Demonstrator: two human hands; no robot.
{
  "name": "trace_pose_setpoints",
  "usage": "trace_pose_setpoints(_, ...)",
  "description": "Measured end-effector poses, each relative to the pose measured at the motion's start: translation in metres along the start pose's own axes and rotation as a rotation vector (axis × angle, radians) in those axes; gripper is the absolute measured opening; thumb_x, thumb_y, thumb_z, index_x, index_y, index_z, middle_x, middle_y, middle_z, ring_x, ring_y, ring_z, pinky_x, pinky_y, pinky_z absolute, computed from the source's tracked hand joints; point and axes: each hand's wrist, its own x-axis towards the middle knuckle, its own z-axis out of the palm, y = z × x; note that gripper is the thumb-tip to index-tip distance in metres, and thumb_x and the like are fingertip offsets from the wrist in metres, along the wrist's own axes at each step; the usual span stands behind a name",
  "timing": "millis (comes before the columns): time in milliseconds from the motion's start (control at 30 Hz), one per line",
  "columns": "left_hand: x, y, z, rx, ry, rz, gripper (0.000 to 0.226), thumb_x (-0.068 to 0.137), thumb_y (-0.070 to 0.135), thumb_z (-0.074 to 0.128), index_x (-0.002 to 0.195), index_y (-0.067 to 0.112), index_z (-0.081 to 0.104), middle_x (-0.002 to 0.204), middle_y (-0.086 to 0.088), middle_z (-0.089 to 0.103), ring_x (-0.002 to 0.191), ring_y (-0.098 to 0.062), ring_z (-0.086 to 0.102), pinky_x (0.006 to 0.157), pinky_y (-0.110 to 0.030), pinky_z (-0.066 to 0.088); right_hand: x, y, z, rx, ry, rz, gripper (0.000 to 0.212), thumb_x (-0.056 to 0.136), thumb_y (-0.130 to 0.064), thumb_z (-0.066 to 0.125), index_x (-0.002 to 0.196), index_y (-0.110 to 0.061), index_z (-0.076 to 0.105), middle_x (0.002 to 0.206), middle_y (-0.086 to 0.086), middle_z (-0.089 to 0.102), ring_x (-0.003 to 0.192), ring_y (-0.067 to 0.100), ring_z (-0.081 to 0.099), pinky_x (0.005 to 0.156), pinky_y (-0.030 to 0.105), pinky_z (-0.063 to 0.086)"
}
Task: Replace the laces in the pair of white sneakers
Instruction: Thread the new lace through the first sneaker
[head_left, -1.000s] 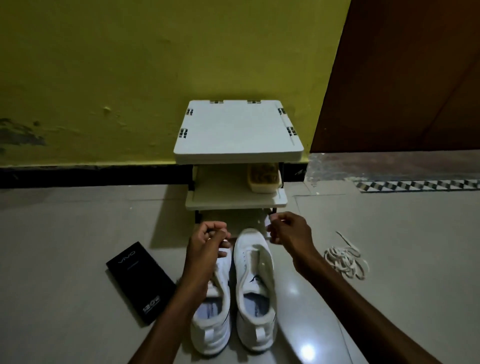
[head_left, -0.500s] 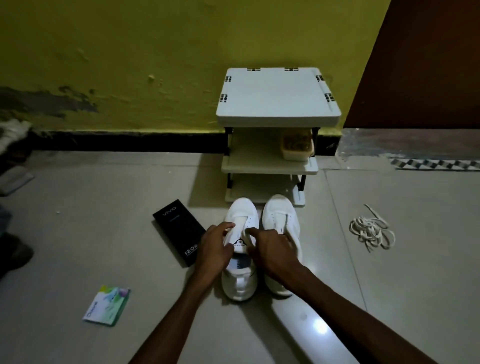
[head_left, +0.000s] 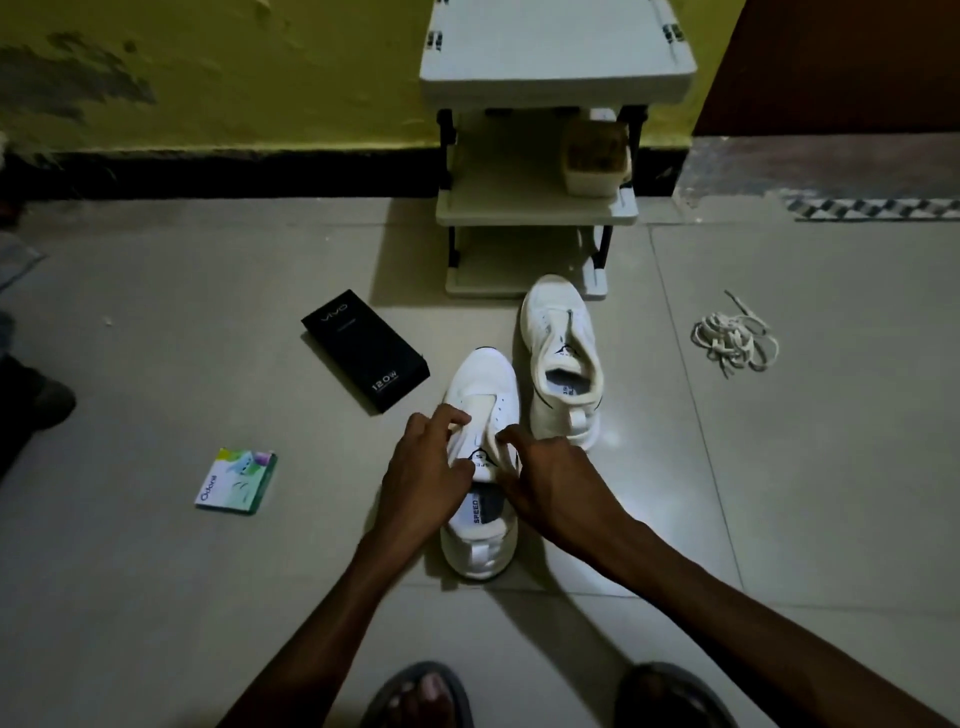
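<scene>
Two white sneakers without laces stand on the tiled floor. The left sneaker (head_left: 480, 395) is the nearer one, toe pointing away from me. My left hand (head_left: 423, 480) grips its left side by the tongue and eyelets. My right hand (head_left: 550, 478) grips its right side by the tongue. The right sneaker (head_left: 563, 358) stands farther off, untouched, its toe near the shelf. A loose bundle of white laces (head_left: 735, 340) lies on the floor to the right, apart from both hands.
A small white shelf unit (head_left: 550, 78) stands against the yellow wall, a tub (head_left: 597, 156) on its middle shelf. A black phone box (head_left: 363, 351) and a small green packet (head_left: 236, 480) lie at left. My sandalled feet (head_left: 421, 696) show at the bottom edge.
The left sneaker has been pulled towards me, away from the right one, with both hands on it. The camera tilted further down and my feet came into view.
</scene>
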Motion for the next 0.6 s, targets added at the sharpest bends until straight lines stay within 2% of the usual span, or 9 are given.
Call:
trace_pose_setpoints(100, -0.005, 0.011, 0.003, -0.032, 0.100, 0.058, 0.040, 0.084, 0.013, 0.064, 0.119, 0.028, 0.052, 0.122, 0.002, 0.045, 0.115, -0.017, 0.044, 0.085, -0.027, 0.040, -0.007, 0.006, -0.011, 0.098, 0.033, 0.040, 0.032, 0.091, -0.032, 0.063, 0.117, -0.015, 0.061, 0.087, 0.005, 0.072, 0.074, 0.019, 0.067, 0.068, 0.032, 0.052)
trace_pose_setpoints(167, -0.003, 0.027, 0.003, -0.096, 0.150, 0.141, 0.034, 0.086, 0.012, 0.062, 0.116, 0.027, 0.055, 0.121, 0.003, 0.048, 0.115, -0.016, 0.045, 0.088, -0.029, 0.043, -0.005, 0.014, -0.027, 0.173, 0.078, 0.112, 0.025, 0.092, -0.035, 0.062, 0.110, -0.018, 0.065, 0.080, -0.001, 0.072, 0.062, 0.008, 0.064, 0.068, 0.032, 0.055)
trace_pose_setpoints(233, 0.005, 0.048, 0.004, -0.175, 0.136, 0.221, 0.026, 0.088, 0.013, 0.061, 0.110, 0.025, 0.059, 0.114, 0.006, 0.053, 0.108, -0.013, 0.053, 0.090, -0.031, 0.047, -0.001, 0.027, -0.046, 0.265, 0.147, 0.192, 0.015, 0.092, -0.031, 0.063, 0.103, -0.021, 0.068, 0.074, -0.004, 0.071, 0.052, 0.001, 0.061, 0.061, 0.023, 0.054)
trace_pose_setpoints(300, 0.015, 0.070, 0.010, -0.218, 0.082, 0.294, 0.019, 0.089, 0.012, 0.061, 0.103, 0.024, 0.063, 0.105, 0.010, 0.059, 0.099, -0.007, 0.057, 0.087, -0.026, 0.049, 0.001, 0.044, -0.065, 0.305, 0.218, 0.246, 0.010, 0.092, -0.028, 0.063, 0.097, -0.022, 0.069, 0.070, -0.005, 0.071, 0.049, 0.000, 0.062, 0.054, 0.013, 0.047)
trace_pose_setpoints(333, 0.020, 0.080, 0.014, -0.225, 0.052, 0.325, 0.017, 0.089, 0.011, 0.061, 0.100, 0.023, 0.065, 0.101, 0.010, 0.062, 0.095, -0.005, 0.058, 0.085, -0.025, 0.050, 0.001, 0.054, -0.072, 0.322, 0.240, 0.278, 0.009, 0.092, -0.028, 0.063, 0.094, -0.022, 0.069, 0.068, -0.006, 0.071, 0.048, 0.002, 0.062, 0.051, 0.011, 0.045)
trace_pose_setpoints(467, 0.050, 0.121, 0.046, -0.208, -0.049, 0.423, 0.013, 0.091, 0.011, 0.059, 0.096, 0.020, 0.068, 0.097, 0.008, 0.067, 0.090, -0.005, 0.061, 0.084, -0.021, 0.050, 0.003, 0.108, -0.095, 0.427, 0.326, 0.430, 0.009, 0.090, -0.023, 0.064, 0.090, -0.018, 0.071, 0.070, -0.003, 0.071, 0.052, 0.010, 0.065, 0.050, 0.018, 0.046)
trace_pose_setpoints(600, 0.083, 0.156, 0.081, -0.210, -0.168, 0.428, 0.015, 0.090, 0.010, 0.058, 0.095, 0.020, 0.069, 0.097, 0.008, 0.069, 0.090, -0.006, 0.062, 0.080, -0.021, 0.050, 0.005, 0.170, -0.103, 0.333, 0.403, 0.527, 0.007, 0.087, -0.023, 0.066, 0.087, -0.019, 0.072, 0.078, -0.008, 0.069, 0.071, 0.010, 0.067, 0.069, 0.028, 0.052)
